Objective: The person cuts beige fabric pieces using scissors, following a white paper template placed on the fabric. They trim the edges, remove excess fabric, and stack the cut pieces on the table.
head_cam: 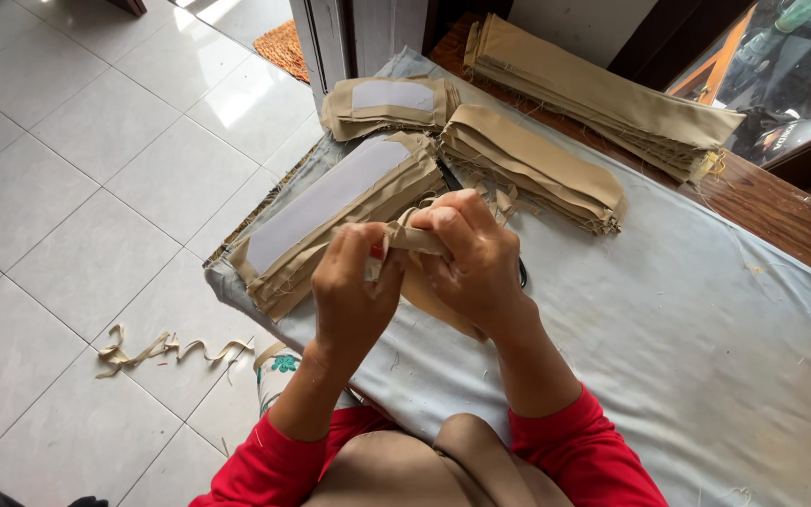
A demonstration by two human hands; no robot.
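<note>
I hold a small tan fabric piece (pixel 417 239) up between both my hands, just above the pale blue cloth (pixel 706 310) that covers the table. My left hand (pixel 354 286) pinches the near end of the piece, fingers curled tight around it. My right hand (pixel 476 258) grips the far end, thumb pressed on top, and more of the same tan fabric hangs below my right palm toward the cloth.

Beyond the piece, still on the blue cloth, lies a long stack of tan fabric with a white strip on top (pixel 330 211). Farther back sits a smaller stack with a white patch (pixel 389 105), and right of that a plain tan stack (pixel 537 169). A dark bit of a tool shows behind my right hand; I cannot tell what it is. At the far edge of the cloth, a long pile of folded tan fabric (pixel 603 94) rests on the bare wooden tabletop (pixel 781 211).

Left of the cloth, down on the white tiled floor (pixel 77 188), lies a curled tan fabric scrap (pixel 166 349).
</note>
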